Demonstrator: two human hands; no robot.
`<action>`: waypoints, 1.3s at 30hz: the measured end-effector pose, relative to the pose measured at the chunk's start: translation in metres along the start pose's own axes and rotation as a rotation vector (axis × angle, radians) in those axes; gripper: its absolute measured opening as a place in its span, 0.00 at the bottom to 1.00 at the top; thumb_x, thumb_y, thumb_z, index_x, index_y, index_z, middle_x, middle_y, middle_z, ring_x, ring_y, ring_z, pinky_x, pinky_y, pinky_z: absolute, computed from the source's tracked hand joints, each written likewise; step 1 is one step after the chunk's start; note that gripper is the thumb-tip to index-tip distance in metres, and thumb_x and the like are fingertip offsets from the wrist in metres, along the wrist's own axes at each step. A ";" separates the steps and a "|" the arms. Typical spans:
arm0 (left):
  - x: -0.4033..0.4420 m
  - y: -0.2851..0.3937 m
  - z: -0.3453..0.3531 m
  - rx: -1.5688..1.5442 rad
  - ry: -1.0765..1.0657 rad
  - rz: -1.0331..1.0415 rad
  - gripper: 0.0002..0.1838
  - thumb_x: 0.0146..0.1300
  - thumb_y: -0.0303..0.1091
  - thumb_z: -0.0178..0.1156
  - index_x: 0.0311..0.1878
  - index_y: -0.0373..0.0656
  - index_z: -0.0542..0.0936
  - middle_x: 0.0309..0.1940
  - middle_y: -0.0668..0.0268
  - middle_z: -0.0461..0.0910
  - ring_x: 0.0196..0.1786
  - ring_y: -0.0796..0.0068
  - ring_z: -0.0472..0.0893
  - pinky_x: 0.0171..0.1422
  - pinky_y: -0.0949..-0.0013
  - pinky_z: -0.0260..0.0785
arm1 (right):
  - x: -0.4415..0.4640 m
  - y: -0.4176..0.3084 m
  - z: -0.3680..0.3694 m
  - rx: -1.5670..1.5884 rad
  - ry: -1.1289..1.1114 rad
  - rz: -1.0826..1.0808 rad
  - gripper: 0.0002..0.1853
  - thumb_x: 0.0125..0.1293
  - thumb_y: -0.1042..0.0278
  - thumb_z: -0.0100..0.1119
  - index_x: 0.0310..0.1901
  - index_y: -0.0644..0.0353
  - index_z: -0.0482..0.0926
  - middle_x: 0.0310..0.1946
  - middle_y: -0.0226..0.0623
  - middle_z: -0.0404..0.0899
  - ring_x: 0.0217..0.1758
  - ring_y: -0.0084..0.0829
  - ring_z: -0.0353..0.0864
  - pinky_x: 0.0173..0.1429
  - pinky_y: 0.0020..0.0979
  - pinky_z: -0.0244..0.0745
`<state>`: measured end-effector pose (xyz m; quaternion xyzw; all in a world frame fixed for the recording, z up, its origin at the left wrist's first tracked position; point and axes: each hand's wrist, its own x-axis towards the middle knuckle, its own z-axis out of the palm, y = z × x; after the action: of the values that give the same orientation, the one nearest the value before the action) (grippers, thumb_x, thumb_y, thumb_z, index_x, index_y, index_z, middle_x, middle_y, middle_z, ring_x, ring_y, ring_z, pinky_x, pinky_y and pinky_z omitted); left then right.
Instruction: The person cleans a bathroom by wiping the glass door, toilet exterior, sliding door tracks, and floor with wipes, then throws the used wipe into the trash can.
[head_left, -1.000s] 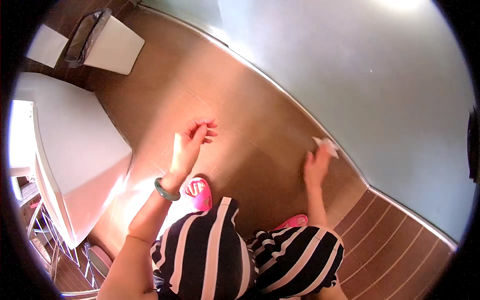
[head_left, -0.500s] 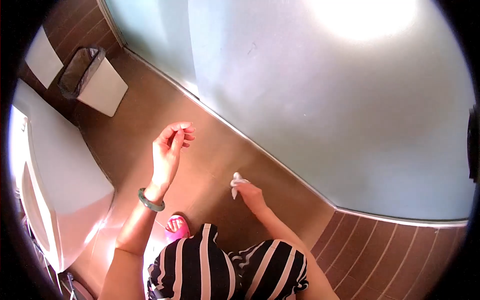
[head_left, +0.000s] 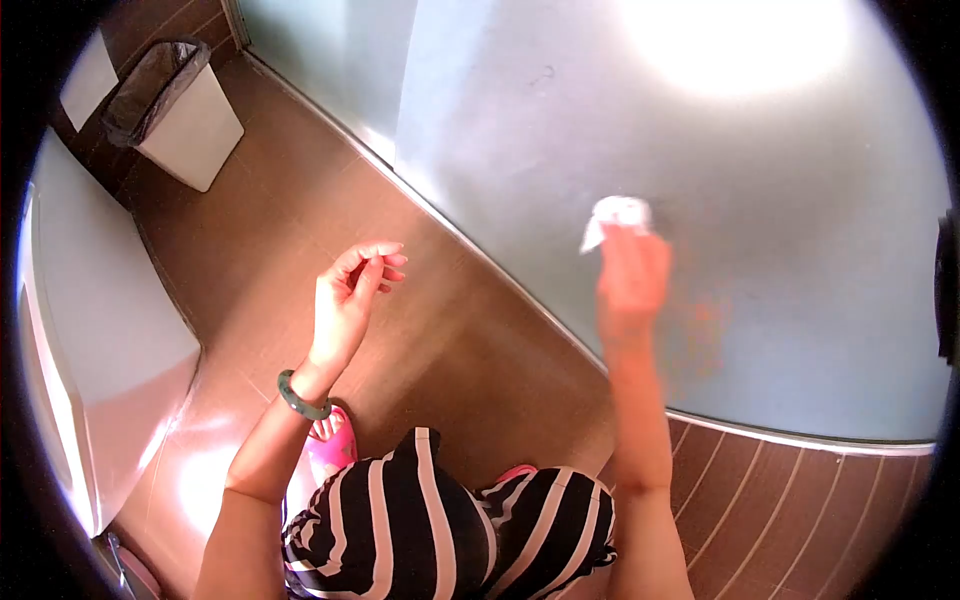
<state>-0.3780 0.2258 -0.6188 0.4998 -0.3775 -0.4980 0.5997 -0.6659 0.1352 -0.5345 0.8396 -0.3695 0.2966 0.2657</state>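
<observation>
Crumpled and white, a tissue (head_left: 620,213) is pinched in the fingers of my right hand (head_left: 635,272), which is raised in front of the frosted glass panel (head_left: 780,200). Whether the tissue touches the glass I cannot tell for certain; the hand is slightly blurred. My left hand (head_left: 345,295) hangs over the brown floor with nothing in it, its fingers loosely bent and a little apart. A dark green bangle (head_left: 303,397) circles the left wrist.
A white bin (head_left: 190,130) with a dark liner stands at the upper left. Along the left side is a white glossy fixture (head_left: 120,290). A metal rail (head_left: 470,245) edges the glass at the floor. Brown tiles (head_left: 780,500) lie at lower right, and pink slippers (head_left: 333,440) are on my feet.
My right hand has risen with the tissue from low over the floor, up and to the right, in front of the glass. My left hand has barely shifted. The view has moved slightly.
</observation>
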 end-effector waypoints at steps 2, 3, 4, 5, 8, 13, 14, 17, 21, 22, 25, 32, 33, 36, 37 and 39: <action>-0.005 0.000 -0.008 0.019 0.027 -0.013 0.11 0.73 0.29 0.50 0.51 0.39 0.80 0.41 0.66 0.83 0.40 0.79 0.81 0.46 0.75 0.72 | -0.040 -0.022 0.042 0.161 -0.228 0.077 0.16 0.54 0.82 0.62 0.46 0.66 0.82 0.43 0.41 0.82 0.41 0.38 0.80 0.44 0.37 0.76; -0.009 -0.001 -0.008 0.016 0.019 -0.006 0.11 0.73 0.29 0.50 0.51 0.39 0.80 0.41 0.66 0.83 0.40 0.79 0.81 0.46 0.75 0.72 | -0.057 -0.033 0.055 0.222 -0.379 0.152 0.18 0.52 0.82 0.62 0.47 0.67 0.81 0.42 0.41 0.81 0.39 0.38 0.80 0.43 0.37 0.76; -0.012 -0.003 -0.009 0.013 0.021 -0.024 0.11 0.72 0.28 0.50 0.51 0.39 0.80 0.41 0.66 0.83 0.40 0.79 0.81 0.46 0.75 0.73 | -0.062 -0.041 0.056 0.424 -0.631 0.462 0.17 0.54 0.82 0.62 0.48 0.67 0.80 0.43 0.41 0.81 0.39 0.36 0.80 0.42 0.36 0.77; -0.013 -0.006 -0.010 0.009 0.034 -0.040 0.11 0.72 0.28 0.50 0.51 0.39 0.80 0.41 0.66 0.83 0.40 0.78 0.81 0.46 0.75 0.73 | -0.065 -0.046 0.056 0.634 -0.879 0.766 0.16 0.56 0.83 0.61 0.48 0.68 0.79 0.43 0.41 0.81 0.38 0.33 0.81 0.41 0.34 0.78; -0.022 -0.018 0.000 0.128 -0.032 -0.103 0.11 0.72 0.27 0.50 0.52 0.39 0.79 0.44 0.65 0.82 0.44 0.77 0.81 0.48 0.74 0.74 | -0.078 -0.076 0.037 1.729 -0.437 1.561 0.13 0.61 0.81 0.59 0.49 0.66 0.78 0.46 0.41 0.81 0.40 0.30 0.82 0.43 0.32 0.79; -0.033 -0.022 0.045 -0.164 -0.279 -0.312 0.11 0.71 0.27 0.52 0.53 0.40 0.77 0.45 0.65 0.81 0.48 0.76 0.80 0.51 0.73 0.75 | -0.070 -0.100 0.009 2.124 -0.290 1.605 0.11 0.64 0.79 0.58 0.49 0.66 0.77 0.44 0.39 0.81 0.45 0.32 0.83 0.46 0.30 0.80; -0.036 -0.018 0.050 -0.259 -0.252 -0.262 0.09 0.68 0.25 0.55 0.50 0.39 0.77 0.43 0.66 0.81 0.45 0.77 0.81 0.48 0.74 0.75 | -0.072 -0.101 0.010 2.079 -0.264 1.593 0.10 0.64 0.79 0.58 0.47 0.65 0.78 0.44 0.39 0.81 0.45 0.30 0.82 0.47 0.30 0.79; -0.042 -0.027 0.055 -0.309 -0.207 -0.209 0.07 0.63 0.22 0.59 0.44 0.39 0.77 0.39 0.67 0.81 0.41 0.79 0.81 0.44 0.76 0.74 | -0.081 -0.107 0.010 1.794 -0.317 1.453 0.08 0.64 0.79 0.57 0.44 0.65 0.79 0.44 0.38 0.81 0.47 0.27 0.80 0.49 0.28 0.77; -0.040 -0.016 0.062 -0.077 -0.071 -0.165 0.04 0.61 0.21 0.62 0.37 0.39 0.77 0.33 0.66 0.82 0.39 0.82 0.80 0.40 0.76 0.74 | -0.052 -0.127 -0.012 1.361 -0.264 1.066 0.13 0.60 0.77 0.63 0.47 0.70 0.79 0.46 0.38 0.82 0.48 0.23 0.79 0.52 0.27 0.75; -0.040 -0.015 0.063 -0.097 -0.057 -0.124 0.04 0.61 0.21 0.61 0.38 0.37 0.78 0.32 0.67 0.82 0.37 0.82 0.81 0.37 0.75 0.74 | -0.049 -0.129 -0.014 1.387 -0.241 1.031 0.15 0.58 0.76 0.66 0.47 0.69 0.78 0.48 0.39 0.81 0.49 0.25 0.80 0.53 0.28 0.75; -0.043 -0.008 0.063 0.231 -0.150 0.103 0.07 0.61 0.21 0.61 0.42 0.35 0.78 0.33 0.69 0.83 0.35 0.79 0.82 0.39 0.75 0.75 | -0.047 -0.117 -0.007 1.107 -0.422 0.922 0.15 0.58 0.75 0.68 0.46 0.66 0.78 0.53 0.41 0.78 0.52 0.26 0.79 0.54 0.28 0.75; -0.037 -0.003 0.037 -0.168 -0.177 -0.126 0.16 0.70 0.23 0.51 0.59 0.41 0.75 0.49 0.67 0.81 0.44 0.78 0.82 0.48 0.75 0.74 | 0.046 -0.026 -0.058 0.078 0.100 0.288 0.15 0.51 0.78 0.67 0.43 0.57 0.83 0.43 0.36 0.77 0.43 0.38 0.77 0.47 0.34 0.75; -0.035 -0.009 0.028 -0.154 -0.140 -0.153 0.15 0.70 0.25 0.51 0.59 0.41 0.76 0.48 0.68 0.81 0.44 0.78 0.81 0.47 0.76 0.74 | 0.056 -0.010 -0.069 -0.054 0.280 0.272 0.16 0.50 0.78 0.67 0.43 0.56 0.84 0.42 0.35 0.77 0.41 0.38 0.76 0.45 0.34 0.74; -0.031 -0.017 0.013 -0.060 -0.072 -0.112 0.11 0.72 0.28 0.50 0.52 0.40 0.79 0.42 0.70 0.82 0.38 0.82 0.79 0.42 0.77 0.71 | 0.077 0.021 -0.087 -0.564 0.250 0.033 0.18 0.48 0.78 0.68 0.43 0.54 0.86 0.37 0.32 0.77 0.36 0.34 0.74 0.38 0.32 0.71; -0.031 -0.019 0.013 -0.062 -0.074 -0.120 0.11 0.72 0.28 0.50 0.52 0.40 0.79 0.42 0.70 0.82 0.38 0.82 0.79 0.42 0.77 0.71 | 0.071 0.026 -0.072 -0.432 0.259 0.050 0.17 0.49 0.80 0.68 0.43 0.56 0.85 0.33 0.31 0.77 0.35 0.32 0.73 0.36 0.32 0.69; -0.029 -0.022 0.013 -0.066 -0.074 -0.116 0.11 0.72 0.27 0.50 0.51 0.40 0.80 0.42 0.71 0.82 0.38 0.82 0.79 0.42 0.78 0.71 | 0.054 0.024 -0.041 -0.217 0.226 0.023 0.16 0.50 0.82 0.68 0.42 0.56 0.86 0.28 0.31 0.76 0.32 0.31 0.72 0.32 0.32 0.66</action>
<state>-0.4012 0.2509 -0.6361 0.4820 -0.3534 -0.5623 0.5714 -0.6674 0.1231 -0.4637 0.7629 -0.3768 0.3504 0.3915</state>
